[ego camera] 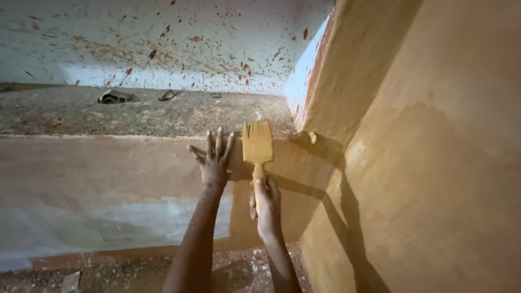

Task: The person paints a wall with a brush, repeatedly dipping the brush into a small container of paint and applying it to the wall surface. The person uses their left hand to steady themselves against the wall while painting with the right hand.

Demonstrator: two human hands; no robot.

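Observation:
My right hand grips the handle of a wide flat paintbrush coated in ochre paint. Its bristles point up and press against the face of a low ledge, near the ledge's top edge. My left hand lies flat on that same face just left of the brush, fingers spread and pointing up, holding nothing. Fresh ochre paint covers the ledge face around and below the brush; further left the face is brownish above and pale whitish-grey lower down.
A tall ochre-painted wall rises on the right and meets the ledge at a corner. The ledge top is gritty, with two small scraps of debris. Behind it a white wall is spattered with reddish paint. The floor is dusty.

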